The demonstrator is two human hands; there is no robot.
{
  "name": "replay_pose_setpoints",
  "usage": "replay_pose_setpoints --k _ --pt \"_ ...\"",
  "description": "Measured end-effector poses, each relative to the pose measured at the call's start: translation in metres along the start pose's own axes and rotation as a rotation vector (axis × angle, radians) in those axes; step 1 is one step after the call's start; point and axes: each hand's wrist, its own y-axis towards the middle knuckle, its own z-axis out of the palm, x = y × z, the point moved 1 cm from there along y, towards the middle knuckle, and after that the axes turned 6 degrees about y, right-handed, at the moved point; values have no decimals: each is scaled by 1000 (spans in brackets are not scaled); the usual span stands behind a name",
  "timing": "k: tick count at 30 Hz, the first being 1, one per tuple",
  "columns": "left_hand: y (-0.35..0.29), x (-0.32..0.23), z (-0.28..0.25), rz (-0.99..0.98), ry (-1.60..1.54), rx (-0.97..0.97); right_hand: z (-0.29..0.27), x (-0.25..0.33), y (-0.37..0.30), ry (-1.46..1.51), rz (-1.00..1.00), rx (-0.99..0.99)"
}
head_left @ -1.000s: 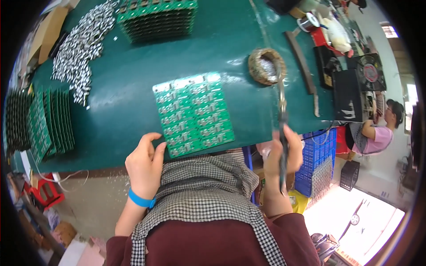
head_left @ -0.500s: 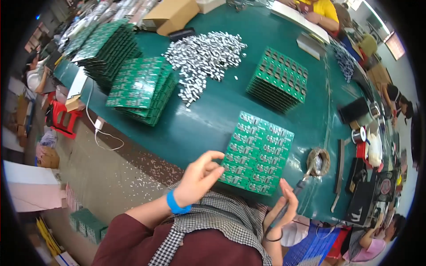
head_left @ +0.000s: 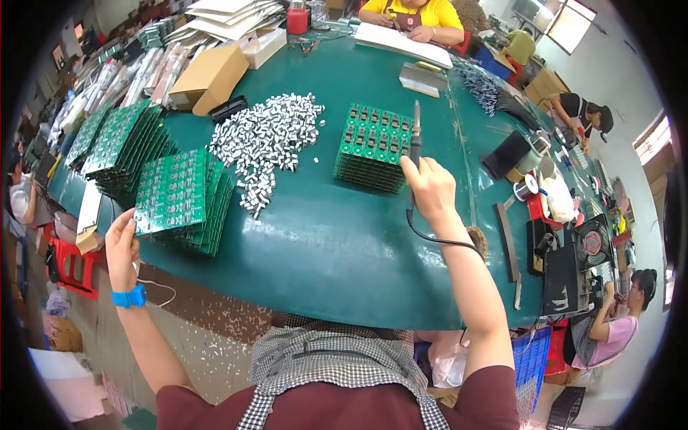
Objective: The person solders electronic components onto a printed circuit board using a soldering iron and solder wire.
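My left hand (head_left: 123, 247) pinches the near left corner of a green circuit board (head_left: 172, 190), which lies on top of a fanned stack at the left. In my right hand (head_left: 433, 188) is a soldering iron (head_left: 416, 140), held upright with its tip pointing away from me. Its cable loops down over my right forearm. Just left of the iron stands a neat stack of circuit boards (head_left: 374, 136) with rows of brown parts on the top one. Between the two stacks lies a spread pile of small silver-white components (head_left: 269, 132).
More circuit boards (head_left: 122, 147) stand leaning at the far left, near a cardboard box (head_left: 209, 75). A brownish ring (head_left: 477, 240) is partly hidden behind my right forearm. A solder spool (head_left: 527, 188) and a fan (head_left: 593, 240) are at the right. A person in yellow (head_left: 423, 18) works across the table.
The board in front of me is gone from that spot. My left hand has moved left to the fanned stack; my right hand has carried the iron forward beside the other stack. The view has shifted.
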Motion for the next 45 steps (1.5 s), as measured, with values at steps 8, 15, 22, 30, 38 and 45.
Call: replay_pose_setpoints --k 8,15,22,30,38,45 --pt "12 27 14 365 681 -257 25 6 6 -108 -130 -34" --pt "-63 -31 74 419 523 -395 16 -18 22 -159 -156 -184" --pt "-133 -63 196 398 315 189 -77 -24 -12 95 -116 -431" --pt "-167 -54 256 1100 73 312 -129 53 -174 598 112 -260" --pt "-186 -29 246 1078 340 409 -94 90 -199 579 387 -135" --pt "-192 -20 236 945 326 387 -90 105 -201 612 388 -101"
